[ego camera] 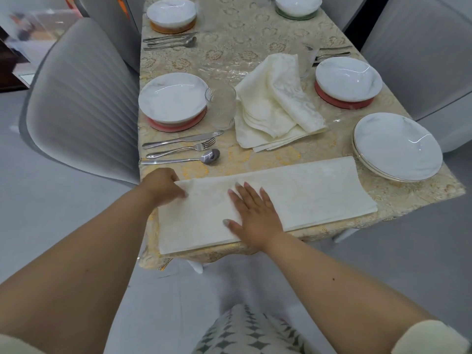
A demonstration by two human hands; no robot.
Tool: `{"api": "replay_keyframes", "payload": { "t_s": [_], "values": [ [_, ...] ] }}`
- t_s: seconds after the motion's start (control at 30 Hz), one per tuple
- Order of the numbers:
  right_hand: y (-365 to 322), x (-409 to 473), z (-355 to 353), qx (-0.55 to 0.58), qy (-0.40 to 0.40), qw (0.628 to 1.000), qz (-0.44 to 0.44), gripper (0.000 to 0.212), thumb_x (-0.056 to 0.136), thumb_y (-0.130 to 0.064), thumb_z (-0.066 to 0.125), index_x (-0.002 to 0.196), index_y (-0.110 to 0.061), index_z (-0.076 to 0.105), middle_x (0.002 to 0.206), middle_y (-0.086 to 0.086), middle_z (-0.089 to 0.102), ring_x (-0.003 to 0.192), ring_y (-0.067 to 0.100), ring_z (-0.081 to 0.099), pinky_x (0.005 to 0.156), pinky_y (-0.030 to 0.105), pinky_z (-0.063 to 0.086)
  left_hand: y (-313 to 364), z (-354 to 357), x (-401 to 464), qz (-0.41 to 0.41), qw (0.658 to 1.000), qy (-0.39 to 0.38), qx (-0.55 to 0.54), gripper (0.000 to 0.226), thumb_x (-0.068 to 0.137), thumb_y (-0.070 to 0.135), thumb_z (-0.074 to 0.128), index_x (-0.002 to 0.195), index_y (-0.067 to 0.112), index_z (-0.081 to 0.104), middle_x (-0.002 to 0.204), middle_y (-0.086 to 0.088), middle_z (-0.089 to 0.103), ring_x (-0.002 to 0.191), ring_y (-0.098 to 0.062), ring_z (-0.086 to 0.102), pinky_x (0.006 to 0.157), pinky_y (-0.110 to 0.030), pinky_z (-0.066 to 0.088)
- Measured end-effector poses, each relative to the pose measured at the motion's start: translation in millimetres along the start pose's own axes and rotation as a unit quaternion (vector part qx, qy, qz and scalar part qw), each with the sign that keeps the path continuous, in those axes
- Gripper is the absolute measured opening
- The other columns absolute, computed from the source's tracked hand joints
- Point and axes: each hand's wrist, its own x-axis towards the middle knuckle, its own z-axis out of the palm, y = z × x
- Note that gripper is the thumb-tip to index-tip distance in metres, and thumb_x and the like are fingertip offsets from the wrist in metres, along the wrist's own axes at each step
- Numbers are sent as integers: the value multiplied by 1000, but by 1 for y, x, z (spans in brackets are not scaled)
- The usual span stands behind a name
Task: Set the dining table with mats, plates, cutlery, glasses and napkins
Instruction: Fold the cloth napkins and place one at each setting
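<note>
Head view. Your right hand point(255, 215) lies flat, fingers straight and spread, pressing on the middle of a long folded cream napkin point(306, 192) that stretches across the near end of the table point(229, 47), in the lower centre of the frame. Your left hand point(163, 185) rests at the napkin's upper left corner, fingers curled down onto the cloth edge; whether they pinch it cannot be told.

Just above the napkin, at centre, a loose pile of napkins point(270, 108) lies crumpled, with a clear glass point(221, 106) touching or just beside its left side.

Centre left: a white plate point(173, 98) on a red mat point(176, 123), and below it a knife point(181, 140), fork point(181, 149) and spoon point(184, 159) lying side by side.

Centre right: a stack of white plates point(398, 146) sits directly on the tablecloth near the table's right edge. Above it stands another plate on a red mat point(348, 80).

Upper left: a plate on an orange mat point(171, 16), with cutlery point(169, 42) below it. Top right: a plate on a green mat point(297, 6).

A grey ribbed chair point(81, 103) stands at the left of the frame.
</note>
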Motion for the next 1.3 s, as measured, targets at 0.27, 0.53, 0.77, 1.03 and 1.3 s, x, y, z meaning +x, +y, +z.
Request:
{"api": "replay_keyframes", "payload": {
  "t_s": [0.27, 0.53, 0.77, 1.03, 1.3],
  "values": [
    [1, 5, -15, 150, -9, 988, 42, 59, 93, -49, 49, 147, -30, 34, 159, -11, 15, 146, 4, -1, 117, 30, -11, 35, -23, -24, 45, 981, -161, -98, 28, 89, -3, 57, 98, 17, 74, 107, -10, 61, 77, -21, 62, 49, -19, 53],
    [-1, -14, -67, 620, -45, 760, 191, 59, 86, -66, 48, 117, -19, 67, 118, -3, 67, 112, 13, 59, 91, 24, 42, 89, -15, -19, -88, 837, -280, -462, 43, 95, 29, 56, 110, -11, 60, 98, -23, 67, 78, -26, 70, 62, -30, 61],
    [44, -23, -77, 555, 3, 779, 293, 34, 77, -21, 75, 105, -5, 68, 102, 12, 70, 96, 28, 67, 92, 43, 53, 135, 1, -11, -52, 850, -300, -429, 32, 91, 28, 57, 110, 2, 61, 85, -13, 64, 63, -21, 64, 52, -26, 54],
    [118, -45, -108, 507, -19, 809, 298, 29, 85, -16, 69, 113, -10, 63, 103, 2, 66, 89, 17, 62, 75, 25, 49, 157, 47, 18, 145, 968, -181, -92, 40, 76, 8, 64, 115, 15, 64, 118, -7, 58, 109, -24, 53, 90, -32, 45],
    [175, -53, -100, 369, 32, 864, 342, 16, 91, -26, 62, 81, -16, 55, 85, -1, 57, 82, 19, 53, 57, 23, 36, 169, 71, 33, 192, 958, -179, -115, 10, 85, 24, 69, 85, 15, 66, 84, 1, 62, 77, -18, 58, 64, -29, 46]
  ]
}}
